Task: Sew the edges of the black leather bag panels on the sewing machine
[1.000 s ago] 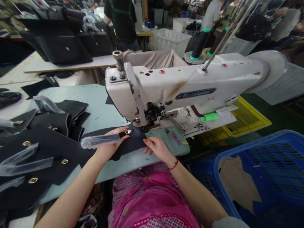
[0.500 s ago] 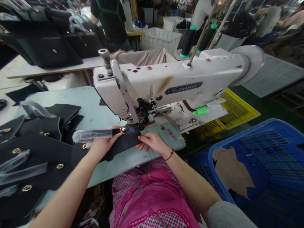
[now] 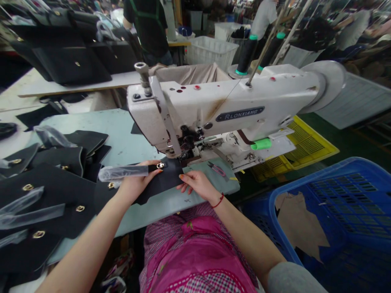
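Observation:
A black leather panel with a gold clasp lies on the pale green table under the head of a white sewing machine. My left hand presses on its left part, fingers wrapped over a plastic-sleeved strap beside the clasp. My right hand lies flat on the panel's right edge with fingers stretched toward the needle area.
Stacked black panels with gold clasps fill the left of the table. Small pink snips lie right of my hand. A blue crate and a yellow tray stand at right. Finished black bags and other people are behind.
The camera has shifted slightly. Both hands keep the same hold on the panel under the machine head.

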The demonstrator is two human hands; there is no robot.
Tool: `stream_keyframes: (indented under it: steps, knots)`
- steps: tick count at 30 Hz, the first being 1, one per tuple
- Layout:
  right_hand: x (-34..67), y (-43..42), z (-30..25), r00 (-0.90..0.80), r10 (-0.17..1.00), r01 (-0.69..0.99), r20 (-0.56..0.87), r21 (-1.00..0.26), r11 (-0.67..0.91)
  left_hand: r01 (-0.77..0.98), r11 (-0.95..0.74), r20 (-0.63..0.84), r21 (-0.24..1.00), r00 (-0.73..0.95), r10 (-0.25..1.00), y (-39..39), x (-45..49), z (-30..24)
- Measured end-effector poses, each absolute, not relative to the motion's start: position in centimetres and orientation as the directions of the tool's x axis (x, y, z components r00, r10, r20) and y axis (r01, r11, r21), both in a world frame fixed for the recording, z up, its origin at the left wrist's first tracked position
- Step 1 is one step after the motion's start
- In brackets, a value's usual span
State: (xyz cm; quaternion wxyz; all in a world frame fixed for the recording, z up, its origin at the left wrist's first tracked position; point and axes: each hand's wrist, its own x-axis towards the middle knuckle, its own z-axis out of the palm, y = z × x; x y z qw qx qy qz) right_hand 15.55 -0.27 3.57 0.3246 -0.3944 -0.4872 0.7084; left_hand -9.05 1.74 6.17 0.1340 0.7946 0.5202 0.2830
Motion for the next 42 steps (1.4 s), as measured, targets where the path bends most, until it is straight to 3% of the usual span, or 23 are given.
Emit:
stream_keyframes:
  steps: [8, 14, 23, 34, 38, 42]
  knots:
    - [15.1, -0.8, 1.1, -0.299, 0.954, 0.238, -0.031, -0.970, 0.043, 0.774, -0.582, 0.408, 0.251, 0.461, 0.788, 2.2, -9.3, 4.6]
    - [15.2, -0.7, 0.9, -0.296, 0.955, 0.277, 0.010, -0.956, 0.096, 0.803, -0.570, 0.407, 0.174, 0.468, 0.785, 2.1, -9.3, 4.5]
    - [15.5, -0.4, 2.3, -0.334, 0.943, 0.283, -0.019, -0.956, 0.081, 0.789, -0.532, 0.358, 0.307, 0.422, 0.833, 2.0, -9.1, 5.4]
    - [15.1, 1.7, 3.5, -0.364, 0.930, 0.210, -0.049, -0.977, 0.031, 0.765, -0.320, 0.143, 0.559, 0.292, 0.946, 4.0, -9.6, 6.3]
    - [14.7, 2.3, 3.7, -0.354, 0.933, 0.168, -0.064, -0.986, -0.004, 0.747, -0.300, 0.105, 0.593, 0.297, 0.949, 5.4, -10.2, 6.8]
    - [14.1, 2.9, 3.5, -0.335, 0.937, 0.125, -0.096, -0.991, -0.057, 0.803, -0.171, -0.009, 0.571, 0.214, 0.977, 6.7, -10.4, 6.8]
